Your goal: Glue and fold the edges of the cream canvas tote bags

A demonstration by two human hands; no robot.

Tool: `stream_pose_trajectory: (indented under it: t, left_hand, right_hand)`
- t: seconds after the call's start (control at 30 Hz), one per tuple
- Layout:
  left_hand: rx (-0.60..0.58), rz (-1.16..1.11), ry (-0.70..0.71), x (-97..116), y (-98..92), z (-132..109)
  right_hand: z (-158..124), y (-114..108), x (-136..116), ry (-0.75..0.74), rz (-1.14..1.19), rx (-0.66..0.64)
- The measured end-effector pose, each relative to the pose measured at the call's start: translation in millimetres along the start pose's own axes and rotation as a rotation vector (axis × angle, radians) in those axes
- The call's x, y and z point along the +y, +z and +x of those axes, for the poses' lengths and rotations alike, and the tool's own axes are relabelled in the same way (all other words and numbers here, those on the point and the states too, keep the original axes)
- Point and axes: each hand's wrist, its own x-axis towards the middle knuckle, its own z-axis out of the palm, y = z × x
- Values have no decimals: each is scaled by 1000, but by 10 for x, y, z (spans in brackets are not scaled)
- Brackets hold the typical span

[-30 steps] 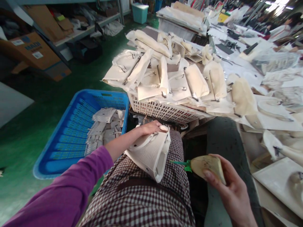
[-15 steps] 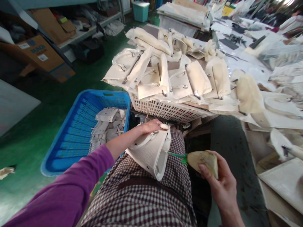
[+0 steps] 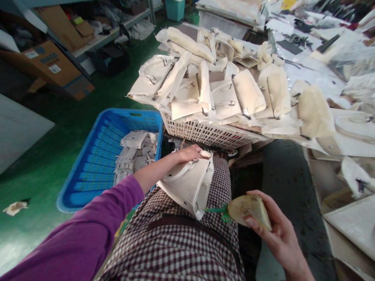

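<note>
On my lap lies a small cream handbag [image 3: 187, 181], tilted, with one open side edge turned toward the right. My left hand [image 3: 190, 154] grips its top near the handle; part of the fingers is hidden behind it. In my right hand [image 3: 277, 228] is a yellowish, stained squeeze bottle [image 3: 249, 210], pinched between thumb and fingers. Its thin green nozzle [image 3: 218, 210] points left, and the tip is at the bag's lower right edge; whether it touches I cannot tell.
A blue basket [image 3: 84, 156] on the green floor at left holds several flat cream pieces [image 3: 131, 152]. Ahead, many cream bags [image 3: 222, 97] are piled above a white slatted crate [image 3: 202, 130]. A dark bench surface [image 3: 293, 187] runs along my right side. Cardboard boxes [image 3: 49, 70] stand at far left.
My right hand has brought the bottle slightly left and down, so the nozzle tip is now at the bag's lower edge. My left hand still holds the bag in nearly the same place.
</note>
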Motion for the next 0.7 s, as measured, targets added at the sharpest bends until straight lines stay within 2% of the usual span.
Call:
stream_pose_trajectory:
  t: [0.13,0.3,0.4,0.5,0.63,0.7]
  left_hand:
    - [-10,17,-2,10,6,12]
    - [-10,20,-6,-2,18,32]
    - [-13,-1,-19,-17,24,32]
    - [-27,-33,-32,-33,29,30]
    - [-41,-62,-29,-59,34,50]
    - [-37,-63,-25,-69,32,62]
  right_hand:
    - [-7,-2,23,7,11,-11]
    - [123,51,148,14,-7,173]
    - [147,71,193,16,18,222]
    - [100,46,198,34,30,173]
    - [-9,2,191,110,100,10]
    - [-61,8,199,132,124,19]
